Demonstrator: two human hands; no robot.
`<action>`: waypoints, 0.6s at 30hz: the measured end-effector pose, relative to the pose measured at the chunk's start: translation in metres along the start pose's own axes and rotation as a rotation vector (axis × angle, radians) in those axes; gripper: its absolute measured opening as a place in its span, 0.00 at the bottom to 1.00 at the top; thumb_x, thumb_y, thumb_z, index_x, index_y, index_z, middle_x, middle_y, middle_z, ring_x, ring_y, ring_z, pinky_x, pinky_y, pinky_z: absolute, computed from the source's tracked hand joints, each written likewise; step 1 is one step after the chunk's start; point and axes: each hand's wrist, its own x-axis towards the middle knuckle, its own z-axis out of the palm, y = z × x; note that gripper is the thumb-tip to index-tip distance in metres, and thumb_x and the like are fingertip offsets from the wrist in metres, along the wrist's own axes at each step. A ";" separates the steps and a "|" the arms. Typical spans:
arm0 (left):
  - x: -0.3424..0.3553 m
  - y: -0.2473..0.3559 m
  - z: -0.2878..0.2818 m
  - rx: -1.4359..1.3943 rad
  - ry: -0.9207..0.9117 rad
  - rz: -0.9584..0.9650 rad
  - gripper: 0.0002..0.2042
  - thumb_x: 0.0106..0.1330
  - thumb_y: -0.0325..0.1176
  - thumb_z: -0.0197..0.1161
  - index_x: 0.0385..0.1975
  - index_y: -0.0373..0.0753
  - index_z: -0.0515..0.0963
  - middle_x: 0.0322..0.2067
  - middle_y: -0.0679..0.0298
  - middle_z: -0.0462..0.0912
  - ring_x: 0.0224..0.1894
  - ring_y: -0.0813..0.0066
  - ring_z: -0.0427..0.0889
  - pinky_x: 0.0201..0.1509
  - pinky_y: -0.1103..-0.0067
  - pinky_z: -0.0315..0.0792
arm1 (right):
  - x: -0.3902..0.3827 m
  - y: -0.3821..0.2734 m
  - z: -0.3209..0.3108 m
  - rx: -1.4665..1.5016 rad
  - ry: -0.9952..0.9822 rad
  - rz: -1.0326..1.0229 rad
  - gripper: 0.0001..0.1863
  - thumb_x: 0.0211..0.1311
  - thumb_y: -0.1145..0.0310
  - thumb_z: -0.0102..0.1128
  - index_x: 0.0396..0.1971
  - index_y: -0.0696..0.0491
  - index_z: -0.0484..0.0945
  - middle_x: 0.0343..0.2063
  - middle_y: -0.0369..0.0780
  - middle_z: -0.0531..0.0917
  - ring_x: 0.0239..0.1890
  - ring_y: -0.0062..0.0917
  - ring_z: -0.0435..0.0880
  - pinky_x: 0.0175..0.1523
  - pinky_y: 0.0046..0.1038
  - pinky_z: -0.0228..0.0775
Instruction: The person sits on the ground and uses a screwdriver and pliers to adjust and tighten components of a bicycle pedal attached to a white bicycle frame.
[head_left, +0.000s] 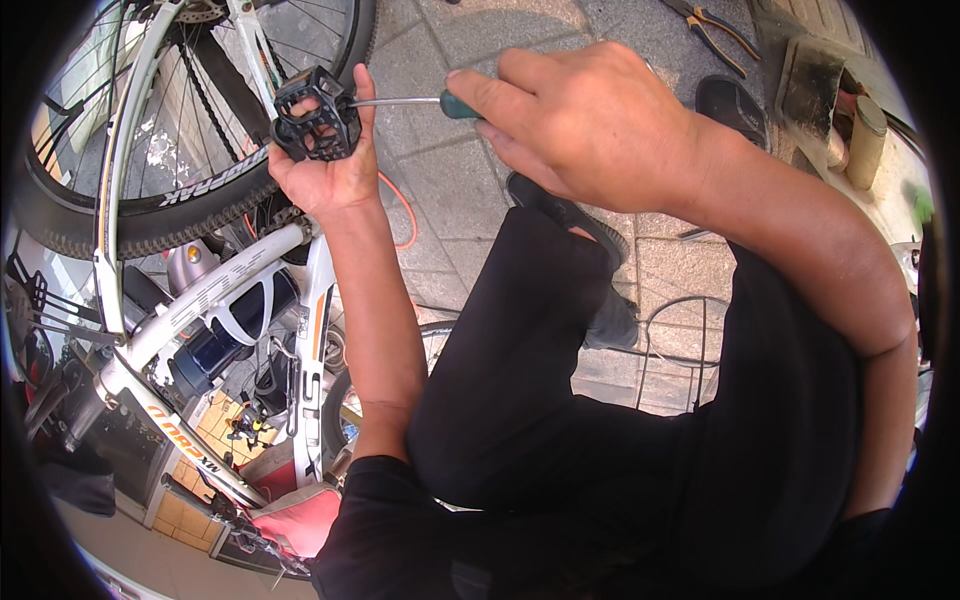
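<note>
A black bicycle pedal with an open cage frame rests in my left hand, whose fingers are curled around it from below and behind. My right hand grips a screwdriver by its dark green handle. Its thin metal shaft points left, and the tip meets the right side of the pedal. Exactly where the tip sits is too small to make out. Close to my left hand is the tyre of a white bicycle, which leans or stands at odd angles on the left.
Pliers with orange and black handles lie on the paving at the far right. A cylindrical can stands at the right edge. An orange cable curves beside my left forearm. A dark blue bottle sits inside the bicycle frame.
</note>
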 end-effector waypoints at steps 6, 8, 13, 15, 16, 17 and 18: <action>-0.002 0.001 0.001 0.011 -0.003 0.018 0.13 0.69 0.29 0.49 0.44 0.35 0.81 0.40 0.54 0.87 0.42 0.59 0.87 0.70 0.26 0.63 | 0.004 0.001 0.003 -0.015 -0.011 -0.014 0.16 0.63 0.66 0.67 0.48 0.57 0.83 0.31 0.43 0.85 0.32 0.38 0.91 0.35 0.39 0.83; -0.003 0.000 0.003 0.035 0.025 0.033 0.13 0.69 0.29 0.49 0.44 0.35 0.81 0.39 0.55 0.87 0.42 0.60 0.87 0.70 0.26 0.63 | 0.004 0.002 0.003 -0.020 -0.014 -0.021 0.16 0.63 0.66 0.67 0.48 0.57 0.83 0.31 0.42 0.85 0.32 0.39 0.91 0.35 0.39 0.83; -0.005 -0.004 0.007 0.020 0.030 0.017 0.11 0.69 0.28 0.49 0.40 0.36 0.80 0.36 0.56 0.85 0.39 0.61 0.86 0.71 0.26 0.61 | 0.007 0.005 -0.001 0.042 -0.016 -0.024 0.16 0.62 0.66 0.67 0.46 0.57 0.83 0.29 0.43 0.87 0.32 0.40 0.91 0.36 0.40 0.83; -0.005 -0.004 0.007 0.015 0.013 0.012 0.10 0.68 0.28 0.49 0.38 0.36 0.80 0.34 0.57 0.84 0.36 0.61 0.85 0.72 0.26 0.61 | 0.009 0.005 -0.002 0.125 -0.022 0.021 0.14 0.62 0.65 0.66 0.43 0.58 0.84 0.26 0.46 0.87 0.32 0.43 0.90 0.37 0.42 0.82; -0.004 -0.002 0.003 0.006 -0.013 -0.003 0.10 0.68 0.28 0.50 0.38 0.36 0.80 0.33 0.57 0.84 0.35 0.61 0.84 0.72 0.26 0.61 | 0.009 0.005 -0.002 0.170 -0.025 0.042 0.13 0.62 0.65 0.66 0.41 0.58 0.85 0.25 0.48 0.87 0.31 0.45 0.90 0.37 0.43 0.82; -0.004 -0.001 0.001 -0.003 -0.039 -0.018 0.09 0.68 0.27 0.50 0.37 0.36 0.80 0.32 0.57 0.83 0.33 0.61 0.84 0.72 0.26 0.60 | 0.011 0.005 -0.002 0.251 -0.046 0.101 0.13 0.62 0.65 0.65 0.39 0.59 0.85 0.24 0.49 0.86 0.31 0.46 0.89 0.38 0.44 0.82; -0.002 0.001 0.000 -0.009 -0.027 -0.021 0.09 0.67 0.27 0.50 0.38 0.36 0.80 0.32 0.57 0.83 0.33 0.61 0.83 0.72 0.26 0.60 | 0.013 0.005 -0.002 0.332 -0.066 0.159 0.12 0.62 0.64 0.65 0.37 0.59 0.85 0.22 0.50 0.85 0.30 0.47 0.88 0.38 0.45 0.81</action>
